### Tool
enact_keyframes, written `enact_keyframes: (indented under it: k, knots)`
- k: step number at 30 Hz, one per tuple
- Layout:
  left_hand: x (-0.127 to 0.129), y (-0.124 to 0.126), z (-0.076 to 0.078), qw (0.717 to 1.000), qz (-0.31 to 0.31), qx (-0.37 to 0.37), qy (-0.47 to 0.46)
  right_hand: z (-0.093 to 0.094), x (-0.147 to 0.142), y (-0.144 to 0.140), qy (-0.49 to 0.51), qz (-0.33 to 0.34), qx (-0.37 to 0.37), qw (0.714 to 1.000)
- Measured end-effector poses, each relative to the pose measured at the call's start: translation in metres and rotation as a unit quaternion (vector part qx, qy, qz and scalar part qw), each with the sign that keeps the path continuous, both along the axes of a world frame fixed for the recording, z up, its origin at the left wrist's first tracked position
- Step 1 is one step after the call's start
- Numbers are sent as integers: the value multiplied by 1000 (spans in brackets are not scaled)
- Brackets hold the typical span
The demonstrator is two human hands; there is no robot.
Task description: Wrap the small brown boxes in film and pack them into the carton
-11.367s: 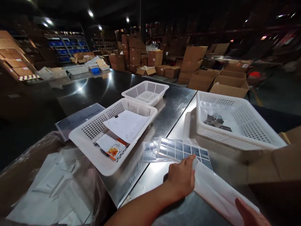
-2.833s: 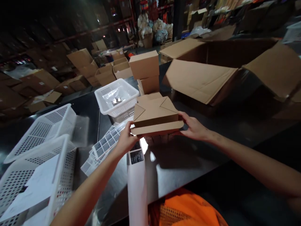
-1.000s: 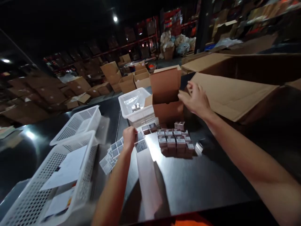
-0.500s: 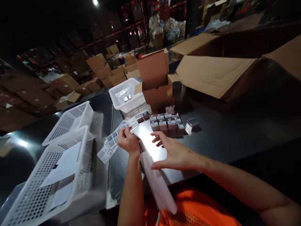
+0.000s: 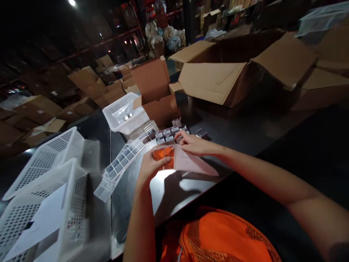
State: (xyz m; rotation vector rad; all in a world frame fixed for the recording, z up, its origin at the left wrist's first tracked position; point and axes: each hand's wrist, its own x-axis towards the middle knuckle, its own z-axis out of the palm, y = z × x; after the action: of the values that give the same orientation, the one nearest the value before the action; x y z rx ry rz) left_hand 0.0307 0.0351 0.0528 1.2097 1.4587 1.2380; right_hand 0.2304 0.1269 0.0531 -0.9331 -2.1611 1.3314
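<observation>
Over the steel table [image 5: 240,134], my left hand [image 5: 148,168] pinches the white bag [image 5: 191,163] at its mouth; my right hand [image 5: 192,143] grips the far edge, holding it open beside the small boxes [image 5: 170,134].

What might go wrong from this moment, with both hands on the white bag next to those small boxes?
1. The left hand and right hand hold the white bag open beside the small boxes; a sweep of the right hand may topple them.
2. The label sheets lie fanned out loose by the left wrist, so the forearm could drag them toward the table edge.
</observation>
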Motion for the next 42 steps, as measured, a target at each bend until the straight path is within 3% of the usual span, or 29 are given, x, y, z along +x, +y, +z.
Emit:
enact_keyframes:
  k: [3,6,8,9,11,14,17,19,22,25,27,30,33,37,42]
  knots:
    - [4,-5,-1,998,24,-12,-64,5,-1,-9,-4,-59,74,995]
    - [11,-13,0,993,88,12,-78,-3,-4,-32,36,-157,190,968]
    - [17,-19,2,988,114,20,-102,-11,-8,-46,87,-179,213,957]
    - [19,-22,2,986,115,21,-114,-15,-11,-51,119,-167,183,962]
    - [22,-27,1,986,99,16,-130,-22,-18,-56,183,-105,48,976]
    - [19,-29,-3,989,106,44,-91,-29,-28,-55,257,-41,-144,955]
    - [7,-24,-9,986,132,96,19,-37,-31,-48,289,-33,-218,932]
    - [-2,-16,-16,995,88,53,11,-44,-27,-44,268,-29,-237,934]
    - [-10,0,-32,996,-11,-55,-68,-54,-18,-40,175,-65,-172,967]
    - [-11,10,-51,992,-76,-90,-34,-63,-14,-36,108,-134,-74,982]
    - [-10,11,-59,990,-95,-101,-5,-68,-15,-34,92,-150,-63,982]
    - [-10,7,-61,983,-89,-61,150,-78,-22,-34,78,-149,-63,984]
    - [-12,2,-57,950,-69,-6,303,-84,-29,-39,68,-158,-38,984]
    - [-7,-3,-56,937,-51,14,345,-87,-36,-51,53,-177,27,982]
    - [2,-7,-63,940,-28,-43,339,-90,-39,-67,24,-170,138,975]
